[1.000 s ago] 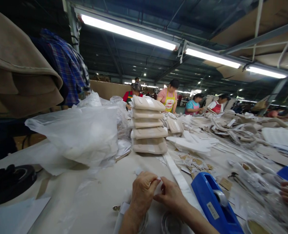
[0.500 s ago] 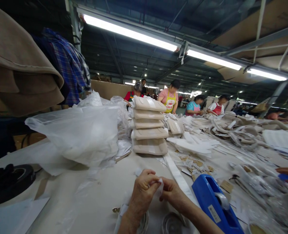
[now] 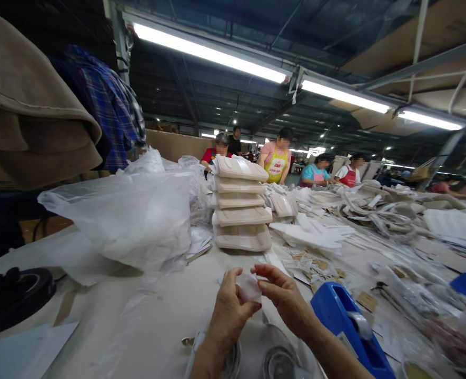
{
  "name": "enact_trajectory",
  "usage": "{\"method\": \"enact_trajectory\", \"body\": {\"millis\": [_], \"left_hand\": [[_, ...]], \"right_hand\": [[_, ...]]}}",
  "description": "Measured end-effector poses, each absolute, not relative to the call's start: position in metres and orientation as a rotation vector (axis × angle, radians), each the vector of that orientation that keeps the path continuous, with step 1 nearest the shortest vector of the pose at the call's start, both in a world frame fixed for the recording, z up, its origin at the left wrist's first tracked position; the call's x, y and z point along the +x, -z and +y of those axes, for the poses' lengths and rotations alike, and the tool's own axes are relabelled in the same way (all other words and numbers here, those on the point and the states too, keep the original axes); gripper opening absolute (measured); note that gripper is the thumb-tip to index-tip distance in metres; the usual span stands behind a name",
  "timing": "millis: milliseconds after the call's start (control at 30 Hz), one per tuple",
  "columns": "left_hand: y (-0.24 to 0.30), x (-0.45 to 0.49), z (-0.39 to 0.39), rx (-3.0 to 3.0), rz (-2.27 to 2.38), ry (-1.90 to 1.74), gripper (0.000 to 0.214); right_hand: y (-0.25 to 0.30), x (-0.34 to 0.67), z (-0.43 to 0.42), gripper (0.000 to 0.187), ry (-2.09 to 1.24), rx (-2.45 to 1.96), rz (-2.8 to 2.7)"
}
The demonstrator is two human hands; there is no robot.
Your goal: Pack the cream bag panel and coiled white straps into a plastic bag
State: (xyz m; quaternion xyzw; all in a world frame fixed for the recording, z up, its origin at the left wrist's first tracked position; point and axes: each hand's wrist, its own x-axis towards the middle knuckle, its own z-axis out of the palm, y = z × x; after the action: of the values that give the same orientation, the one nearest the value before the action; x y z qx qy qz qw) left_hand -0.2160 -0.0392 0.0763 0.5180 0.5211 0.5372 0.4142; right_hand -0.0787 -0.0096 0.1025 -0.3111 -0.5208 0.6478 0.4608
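Note:
Low in the middle of the view, my left hand and my right hand meet over the table. Both pinch one small white piece between thumb and fingertips, the left on its left edge and the right on its top right. I cannot make out what the piece is. A blue tape dispenser stands just right of my right wrist. Round clear lids or rolls lie under my forearms.
A stack of flat cream pouches rises beyond my hands. A big clear plastic bag lies to the left, a black tape roll at the far left. White straps and paper scraps litter the right. Several other people work at the far end.
My hands have risen a little and my fingers have spread, showing more of the white piece. The other person's hand at the right edge has drawn back out of view.

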Motion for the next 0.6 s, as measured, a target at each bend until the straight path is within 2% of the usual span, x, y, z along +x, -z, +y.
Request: {"method": "enact_trajectory", "body": {"millis": [100,200,333,500,600], "left_hand": [[-0.075,-0.216,-0.038,1.321,1.38,-1.335,0.062],[-0.075,-0.216,-0.038,1.341,1.448,-1.358,0.054],[-0.071,-0.215,-0.038,1.436,1.463,-1.426,0.055],[-0.064,-0.212,-0.037,1.603,1.478,-1.494,0.051],[-0.065,-0.212,-0.037,1.58,1.454,-1.453,0.066]], "right_hand": [[-0.113,-0.078,-0.011,0.041,-1.601,-0.735,-1.255],[-0.12,-0.075,-0.011,0.039,-1.428,-0.837,-1.233],[-0.11,-0.07,-0.014,0.054,-1.384,-1.094,-1.251],[-0.098,-0.083,-0.021,0.033,-1.596,-1.146,-1.39],[-0.099,-0.093,-0.018,0.028,-1.589,-1.01,-1.365]]}}
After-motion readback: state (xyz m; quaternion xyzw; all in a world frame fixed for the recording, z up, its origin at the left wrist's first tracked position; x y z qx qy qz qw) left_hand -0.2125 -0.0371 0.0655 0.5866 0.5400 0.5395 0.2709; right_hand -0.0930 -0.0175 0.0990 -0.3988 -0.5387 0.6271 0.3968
